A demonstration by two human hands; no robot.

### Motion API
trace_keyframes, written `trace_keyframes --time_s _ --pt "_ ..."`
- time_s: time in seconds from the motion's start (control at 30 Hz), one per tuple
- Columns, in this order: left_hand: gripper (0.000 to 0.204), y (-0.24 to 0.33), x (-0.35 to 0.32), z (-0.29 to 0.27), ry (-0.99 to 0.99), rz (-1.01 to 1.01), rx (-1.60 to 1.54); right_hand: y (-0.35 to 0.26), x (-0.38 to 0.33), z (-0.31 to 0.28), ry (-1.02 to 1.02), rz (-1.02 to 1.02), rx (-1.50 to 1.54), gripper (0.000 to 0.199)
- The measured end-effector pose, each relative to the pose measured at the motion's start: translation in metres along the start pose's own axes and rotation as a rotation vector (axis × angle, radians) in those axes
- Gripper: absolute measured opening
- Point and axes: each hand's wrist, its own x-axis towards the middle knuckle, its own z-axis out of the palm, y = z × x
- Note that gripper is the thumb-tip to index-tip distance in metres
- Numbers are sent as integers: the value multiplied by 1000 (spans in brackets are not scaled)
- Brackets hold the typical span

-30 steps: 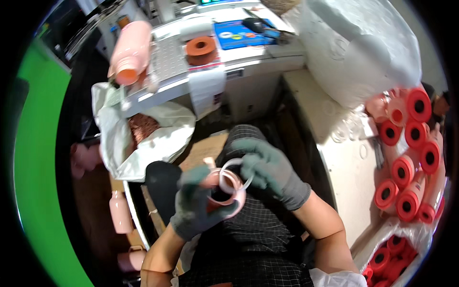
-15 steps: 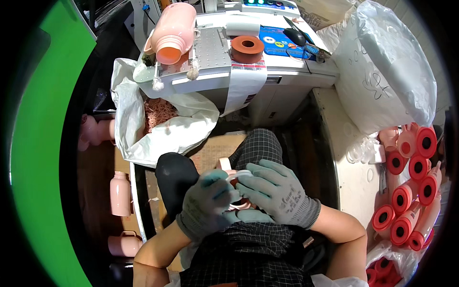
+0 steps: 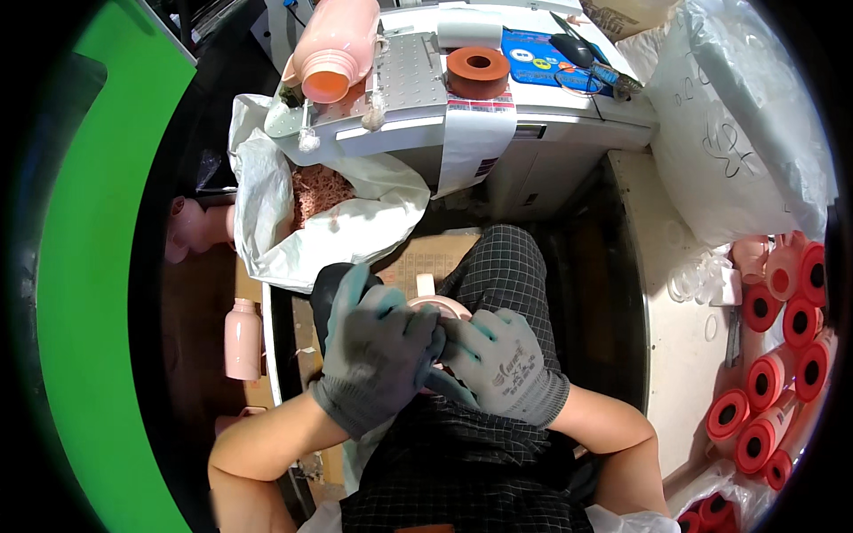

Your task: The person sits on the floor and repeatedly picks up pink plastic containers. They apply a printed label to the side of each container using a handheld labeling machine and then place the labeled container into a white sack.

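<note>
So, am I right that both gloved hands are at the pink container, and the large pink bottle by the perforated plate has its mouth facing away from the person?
Not quite: in the head view, the large pink bottle by the perforated plate has its mouth facing toward the person. The left hand and right hand are at the pink container.

head: left fisheye of worn pair | looks steeply down over the lap | close, wide
</note>
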Motion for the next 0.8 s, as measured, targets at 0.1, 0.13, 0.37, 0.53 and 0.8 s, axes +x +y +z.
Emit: trace_keyframes --time_s 0.1,0.13,0.37,0.53,0.8 --pt "24 -1 31 -22 -190 70 95 4 -5 1 -7 -47 -62 26" --pt "25 -4 38 -22 -186 99 77 5 -5 1 38 -40 -60 25" --pt "18 -16 54 -8 -466 124 -199 11 -13 -1 135 7 97 22" --pt "22 -4 55 1 -343 96 -228 17 -17 -10 117 41 209 25" --pt "51 -102 113 117 -33 -533 -1280 49 -34 -9 672 688 817 20"
